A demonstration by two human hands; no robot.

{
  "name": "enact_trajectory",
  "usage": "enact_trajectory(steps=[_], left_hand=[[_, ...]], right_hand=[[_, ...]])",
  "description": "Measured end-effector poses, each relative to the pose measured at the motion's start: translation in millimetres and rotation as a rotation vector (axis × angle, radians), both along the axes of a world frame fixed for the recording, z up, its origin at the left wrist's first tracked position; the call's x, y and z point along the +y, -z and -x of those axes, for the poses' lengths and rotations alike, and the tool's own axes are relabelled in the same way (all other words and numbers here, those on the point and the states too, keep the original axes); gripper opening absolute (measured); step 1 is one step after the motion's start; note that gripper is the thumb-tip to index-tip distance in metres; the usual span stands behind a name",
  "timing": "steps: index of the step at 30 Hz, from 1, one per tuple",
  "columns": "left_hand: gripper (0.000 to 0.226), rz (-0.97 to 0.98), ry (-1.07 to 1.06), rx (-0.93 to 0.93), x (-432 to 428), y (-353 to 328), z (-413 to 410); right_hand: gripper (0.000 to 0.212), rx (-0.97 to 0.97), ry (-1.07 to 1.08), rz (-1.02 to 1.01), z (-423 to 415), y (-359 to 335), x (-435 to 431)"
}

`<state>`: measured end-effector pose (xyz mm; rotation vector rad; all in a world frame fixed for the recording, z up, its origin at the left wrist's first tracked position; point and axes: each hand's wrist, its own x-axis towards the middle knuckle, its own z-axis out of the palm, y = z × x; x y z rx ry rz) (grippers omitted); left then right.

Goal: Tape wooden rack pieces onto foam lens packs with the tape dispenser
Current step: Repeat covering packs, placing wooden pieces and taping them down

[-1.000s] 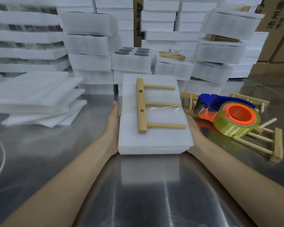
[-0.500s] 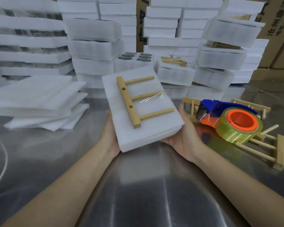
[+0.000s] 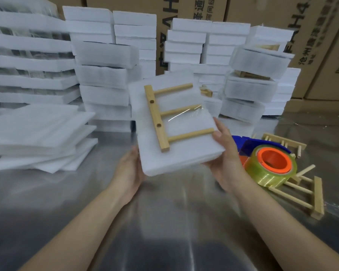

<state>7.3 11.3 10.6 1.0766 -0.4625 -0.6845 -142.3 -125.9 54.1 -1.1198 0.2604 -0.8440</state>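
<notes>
Both hands, left [image 3: 130, 171] and right [image 3: 226, 159], grip a soft white foam pack [image 3: 184, 153] bearing a smooth, comb-shaped wooden rack piece [image 3: 158, 119] under glossy tape.

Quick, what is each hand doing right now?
Left hand: holds the foam pack at its left edge, fingers hidden underneath.
Right hand: grips the foam pack at its right edge, thumb on top.

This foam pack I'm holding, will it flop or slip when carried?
Probably stiff: the foam pack looks flat with left hand and right hand only at its near sides. Likely light. The wooden rack might pivot: only one tape strip shows.
</notes>
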Motion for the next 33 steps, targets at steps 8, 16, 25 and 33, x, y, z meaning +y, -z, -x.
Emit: enact_trajectory(steps=[8, 16, 25, 33], left_hand=[[0.035, -0.022, -0.021, -0.213, -14, 18, -6], [0.034, -0.005, -0.076, -0.35, -19, 20, 1], [0.033, -0.006, -0.038, -0.439, -19, 23, 3], [0.033, -0.027, -0.022, -0.469, -19, 23, 3]], right_hand=[[0.049, -0.045, 0.282, -0.158, -55, -83, -85], [0.049, -0.028, 0.23, -0.206, -102, -108, -155], [0.054, 0.222, 0.618, -0.211, -126, -82, -145], [0.053, -0.046, 0.49, -0.353, -131, -84, -129]])
